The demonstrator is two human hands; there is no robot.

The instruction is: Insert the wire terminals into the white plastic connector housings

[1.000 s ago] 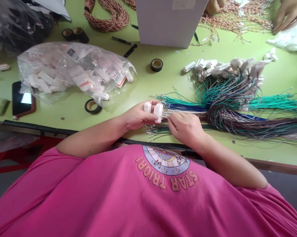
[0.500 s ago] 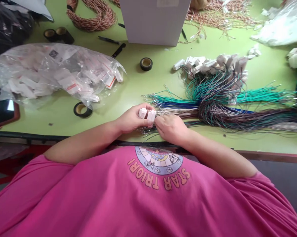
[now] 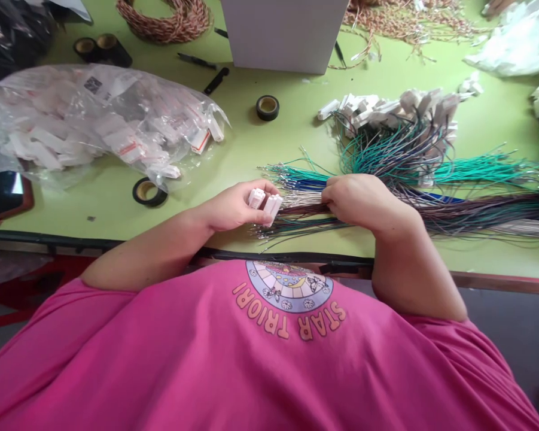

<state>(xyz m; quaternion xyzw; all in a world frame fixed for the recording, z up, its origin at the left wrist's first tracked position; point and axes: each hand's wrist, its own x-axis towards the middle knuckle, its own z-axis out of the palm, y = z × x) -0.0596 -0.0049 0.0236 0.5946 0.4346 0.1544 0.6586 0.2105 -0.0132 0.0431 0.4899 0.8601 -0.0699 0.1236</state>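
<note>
My left hand point(image 3: 235, 206) is closed around white plastic connector housings; one housing point(image 3: 256, 197) sits between the fingers and another point(image 3: 273, 207) is held by the thumb. To its right lies a fan of loose wires with metal-tipped ends, the white wires point(image 3: 300, 198) in the middle, blue wires point(image 3: 307, 183) above and brown wires point(image 3: 303, 209) below. My right hand point(image 3: 356, 200) rests over these wires, knuckles up, with its fingertips pinched at the white ones. How many wires it grips is hidden.
Finished-looking wires with white connectors point(image 3: 386, 111) are heaped at the back right. A clear bag of white housings point(image 3: 112, 129) lies left, near black tape rolls point(image 3: 149, 193) and a phone point(image 3: 4, 188). A grey box point(image 3: 285, 36) stands at the back, beside a knife point(image 3: 216, 81).
My right hand has moved right, away from the housings and onto the wires. My left hand keeps the housings and has tilted them slightly. The whole view has shifted a little.
</note>
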